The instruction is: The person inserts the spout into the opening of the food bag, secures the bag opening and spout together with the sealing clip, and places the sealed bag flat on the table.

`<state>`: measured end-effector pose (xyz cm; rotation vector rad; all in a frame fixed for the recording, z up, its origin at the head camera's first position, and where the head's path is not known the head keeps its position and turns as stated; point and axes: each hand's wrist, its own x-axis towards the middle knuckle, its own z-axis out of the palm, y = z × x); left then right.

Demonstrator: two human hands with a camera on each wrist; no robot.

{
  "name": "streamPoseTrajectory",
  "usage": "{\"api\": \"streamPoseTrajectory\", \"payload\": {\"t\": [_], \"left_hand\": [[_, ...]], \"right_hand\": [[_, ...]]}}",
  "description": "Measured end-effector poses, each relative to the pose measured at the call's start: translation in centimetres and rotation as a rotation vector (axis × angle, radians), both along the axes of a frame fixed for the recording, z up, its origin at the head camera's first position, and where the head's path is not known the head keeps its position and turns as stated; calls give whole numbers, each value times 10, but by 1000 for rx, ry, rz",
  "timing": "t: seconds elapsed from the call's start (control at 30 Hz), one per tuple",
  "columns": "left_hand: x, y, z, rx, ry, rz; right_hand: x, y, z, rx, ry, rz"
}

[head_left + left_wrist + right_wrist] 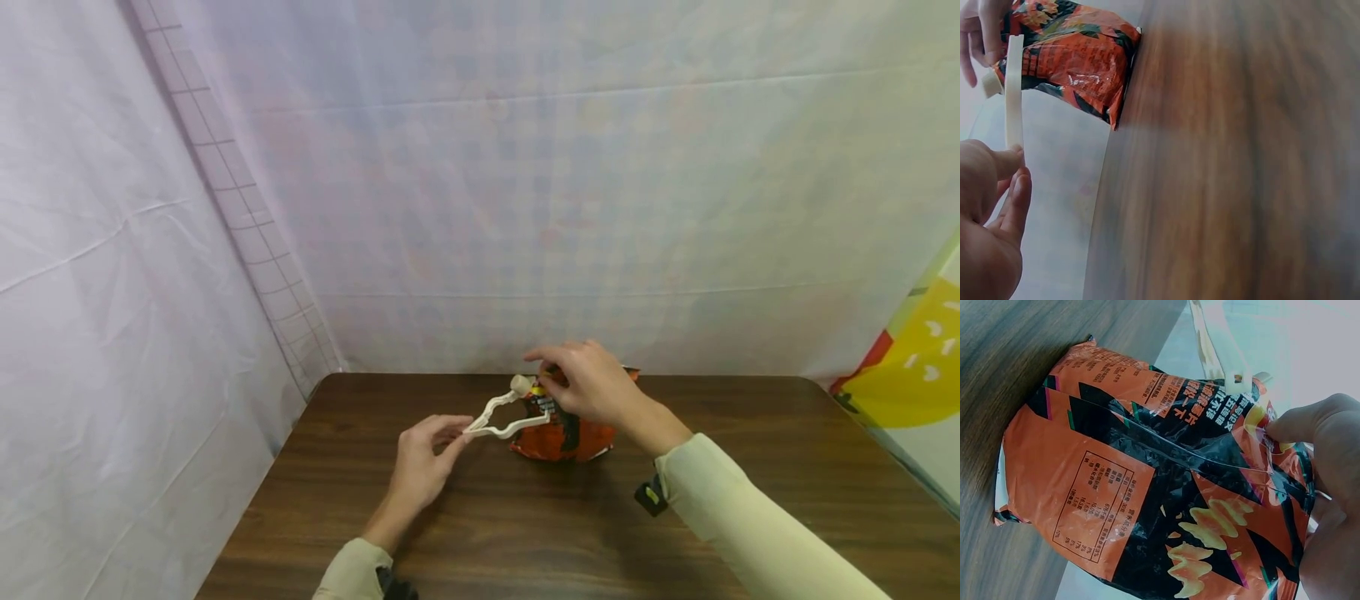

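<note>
An orange and black chip bag (581, 437) stands on the brown table, its printed back and nutrition panel facing the right wrist view. At its top edge, my right hand (596, 387) pinches the bag between thumb and fingers. My left hand (423, 462) holds a white plastic bag clip (504, 433) by its hinged end, thumb against fingers. The clip's two arms are spread apart, pointing at the bag; one ends in a short round cap (991, 83). In the right wrist view, an arm tip of the clip (1219, 337) overlaps the bag's upper part.
The wood-grain table (487, 508) ends at a pale hanging sheet (480, 208) behind the bag. White fabric (112, 292) hangs along the left side. A yellow and red printed cloth (915, 358) is at the far right.
</note>
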<state>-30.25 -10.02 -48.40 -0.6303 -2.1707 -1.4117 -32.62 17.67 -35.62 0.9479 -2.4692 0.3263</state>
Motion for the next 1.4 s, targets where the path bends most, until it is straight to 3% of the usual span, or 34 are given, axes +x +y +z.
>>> {"api": "streamPoseTrajectory", "payload": {"t": [0.27, 0.53, 0.9, 1.4], "left_hand": [[-1, 10, 2, 16, -19, 24], [-5, 22, 2, 5, 4, 21], [-6, 36, 6, 30, -15, 16], [-11, 51, 8, 82, 18, 13]], "right_hand": [[-1, 1, -1, -6, 10, 5], [0, 1, -1, -15, 20, 5], [0, 1, -2, -10, 22, 1], [-1, -1, -2, -13, 31, -6]]}}
